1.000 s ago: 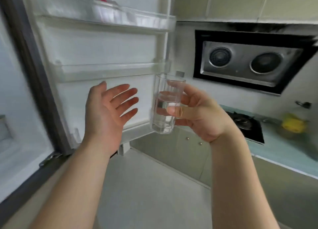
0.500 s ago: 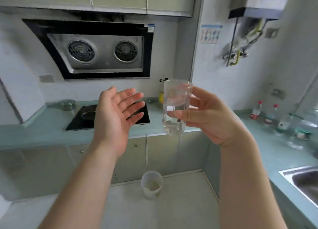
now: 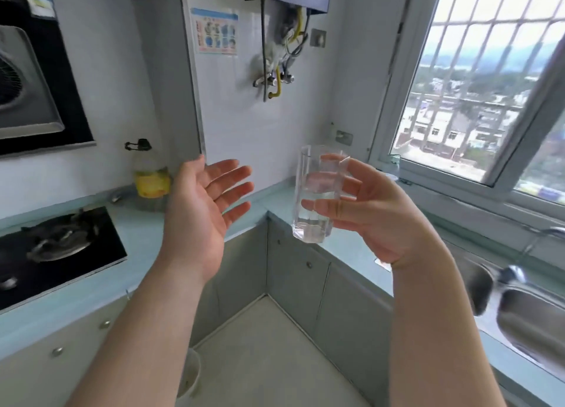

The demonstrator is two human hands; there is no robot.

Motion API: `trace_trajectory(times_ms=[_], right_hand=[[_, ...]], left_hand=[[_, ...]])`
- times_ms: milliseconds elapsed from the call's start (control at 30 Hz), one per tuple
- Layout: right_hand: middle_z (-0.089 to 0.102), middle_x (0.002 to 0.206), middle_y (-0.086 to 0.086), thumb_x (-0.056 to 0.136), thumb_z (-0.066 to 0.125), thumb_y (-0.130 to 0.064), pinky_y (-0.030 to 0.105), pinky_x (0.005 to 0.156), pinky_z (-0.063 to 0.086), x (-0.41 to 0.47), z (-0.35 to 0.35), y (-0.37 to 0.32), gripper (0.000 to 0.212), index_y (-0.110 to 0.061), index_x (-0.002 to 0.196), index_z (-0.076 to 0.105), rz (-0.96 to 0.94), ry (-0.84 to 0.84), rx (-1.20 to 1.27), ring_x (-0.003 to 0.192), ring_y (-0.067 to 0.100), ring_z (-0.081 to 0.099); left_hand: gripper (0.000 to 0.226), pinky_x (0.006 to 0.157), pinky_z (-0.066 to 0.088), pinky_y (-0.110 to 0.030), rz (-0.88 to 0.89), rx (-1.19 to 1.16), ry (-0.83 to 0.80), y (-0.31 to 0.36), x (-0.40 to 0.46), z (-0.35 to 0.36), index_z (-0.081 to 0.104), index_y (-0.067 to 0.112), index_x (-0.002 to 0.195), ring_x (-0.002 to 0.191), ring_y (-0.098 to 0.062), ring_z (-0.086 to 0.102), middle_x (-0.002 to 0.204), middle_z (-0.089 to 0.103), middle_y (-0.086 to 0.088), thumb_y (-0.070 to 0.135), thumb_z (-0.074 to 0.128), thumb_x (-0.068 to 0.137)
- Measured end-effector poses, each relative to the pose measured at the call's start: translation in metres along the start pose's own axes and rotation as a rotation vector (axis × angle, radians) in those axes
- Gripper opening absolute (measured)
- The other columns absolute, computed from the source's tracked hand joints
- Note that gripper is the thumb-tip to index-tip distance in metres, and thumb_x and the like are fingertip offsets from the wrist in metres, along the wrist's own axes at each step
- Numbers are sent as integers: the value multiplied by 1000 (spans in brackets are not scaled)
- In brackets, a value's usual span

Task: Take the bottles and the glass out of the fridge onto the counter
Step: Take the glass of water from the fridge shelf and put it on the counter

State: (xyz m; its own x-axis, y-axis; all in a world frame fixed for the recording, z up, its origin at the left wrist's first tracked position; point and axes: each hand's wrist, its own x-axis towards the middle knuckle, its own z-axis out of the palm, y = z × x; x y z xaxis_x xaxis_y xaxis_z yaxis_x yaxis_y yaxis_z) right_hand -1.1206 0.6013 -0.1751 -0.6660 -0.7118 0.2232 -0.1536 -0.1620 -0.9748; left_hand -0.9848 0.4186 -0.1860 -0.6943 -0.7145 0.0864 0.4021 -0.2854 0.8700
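A clear drinking glass (image 3: 315, 192) with some water in it is held upright in the air by my right hand (image 3: 370, 214), fingers and thumb wrapped round its side. It hangs above the corner of the pale blue counter (image 3: 345, 253). My left hand (image 3: 201, 207) is raised to the left of the glass, palm open, fingers spread, holding nothing. No fridge and no water bottles show in this view.
A black gas hob (image 3: 55, 247) sits in the counter at left, with a yellow-labelled oil bottle (image 3: 149, 177) behind it. A steel sink (image 3: 526, 308) with a tap lies at right under the window. A pale bin (image 3: 189, 373) stands on the floor.
The view has swung right, from the open fridge door past the hob to the counter corner and window. My right hand has kept its hold on the glass; my left hand stays open beside it.
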Motion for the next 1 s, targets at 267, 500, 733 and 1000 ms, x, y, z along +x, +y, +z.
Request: trace_trajectory(times_ms=[267, 500, 733, 1000], right_hand=[[78, 120, 9, 66, 89, 2, 66, 104, 52, 62, 3, 11, 69, -25, 126, 72, -37, 257, 2, 112, 40, 73], [78, 120, 10, 64, 93, 2, 66, 104, 52, 108, -23, 29, 76, -17, 133, 67, -21, 371, 2, 111, 41, 73], [78, 121, 10, 63, 86, 2, 59, 101, 57, 171, -76, 54, 76, -15, 134, 66, -36, 385, -10, 112, 43, 73], [80, 113, 6, 65, 84, 5, 47, 87, 63, 271, -158, 76, 65, -22, 122, 70, -34, 344, 4, 99, 30, 75]], left_hand=[[50, 89, 50, -40, -117, -10, -176, -6, 113, 5, 69, 15, 120, 108, -22, 74, 116, 79, -4, 47, 34, 104], [47, 88, 50, -40, -203, 5, -273, -39, 179, 32, 71, 16, 110, 104, -21, 74, 111, 80, -5, 44, 32, 105], [46, 89, 52, -40, -185, 51, -304, -78, 255, 76, 71, 17, 109, 103, -20, 75, 111, 80, -5, 43, 32, 106], [43, 88, 52, -39, -144, 89, -249, -109, 349, 137, 71, 18, 106, 106, -22, 74, 111, 80, -4, 41, 34, 106]])
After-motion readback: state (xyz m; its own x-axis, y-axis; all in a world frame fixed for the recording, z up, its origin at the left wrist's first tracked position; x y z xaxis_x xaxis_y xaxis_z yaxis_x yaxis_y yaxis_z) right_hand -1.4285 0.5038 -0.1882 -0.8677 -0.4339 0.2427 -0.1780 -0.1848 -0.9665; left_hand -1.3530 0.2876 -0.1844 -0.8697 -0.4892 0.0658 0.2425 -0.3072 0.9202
